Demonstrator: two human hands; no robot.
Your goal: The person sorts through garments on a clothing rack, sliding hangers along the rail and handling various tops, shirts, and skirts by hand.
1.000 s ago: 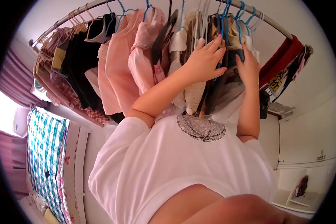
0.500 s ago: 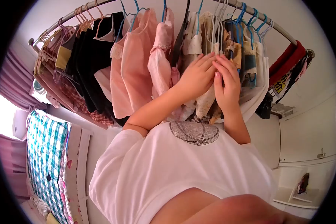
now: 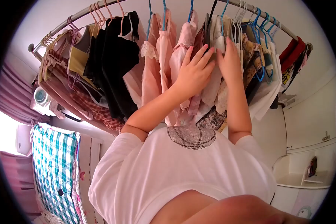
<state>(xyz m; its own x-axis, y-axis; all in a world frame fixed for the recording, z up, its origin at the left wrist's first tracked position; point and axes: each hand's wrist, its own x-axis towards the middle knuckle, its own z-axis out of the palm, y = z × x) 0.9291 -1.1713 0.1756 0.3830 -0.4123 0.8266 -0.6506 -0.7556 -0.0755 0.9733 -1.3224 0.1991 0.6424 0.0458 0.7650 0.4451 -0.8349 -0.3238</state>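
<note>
My left hand lies with fingers spread over the hanging clothes, beside a pale pink ruffled garment on a blue hanger. My right hand reaches up against a light-coloured garment, its fingers stretched out and the thumb apart. A narrow gap separates the two hands, and clothes show between them. Close to the right hand hang white hangers and a brown floral garment. Fabric behind both palms is hidden.
A curved metal rail carries the clothes, with black tops at left and red cloth at right. Lower left are a checked quilt and a purple curtain. A white cabinet stands at right.
My hands were close together and now are apart, the left one's fingers more spread, the right one higher. The view has shifted, and the pink clothes hang closer together.
</note>
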